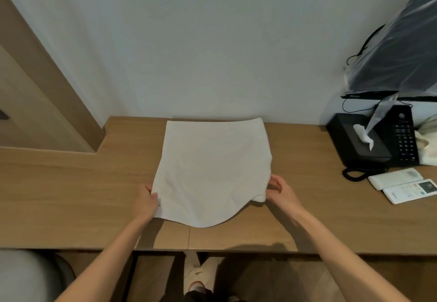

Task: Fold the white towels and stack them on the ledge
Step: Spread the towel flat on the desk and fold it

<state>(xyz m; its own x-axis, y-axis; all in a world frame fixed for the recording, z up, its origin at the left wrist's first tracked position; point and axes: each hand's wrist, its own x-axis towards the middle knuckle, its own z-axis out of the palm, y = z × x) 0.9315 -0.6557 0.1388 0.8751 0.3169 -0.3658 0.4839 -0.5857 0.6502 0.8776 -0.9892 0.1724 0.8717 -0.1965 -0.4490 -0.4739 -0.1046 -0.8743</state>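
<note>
A white towel (210, 167) lies spread on the wooden ledge (82, 183), its far edge against the wall and its near edge sagging in a curve. My left hand (146, 201) pinches the towel's near left corner. My right hand (280, 189) grips the near right corner, where the cloth is bunched and slightly lifted. Both forearms reach in from the bottom of the view.
At the right stand a black tissue box (354, 141), a black telephone (404, 136) with its coiled cord, and two white remotes (402, 184). A plastic-covered screen (397, 53) hangs above them. A wooden door frame (47, 77) is at the left.
</note>
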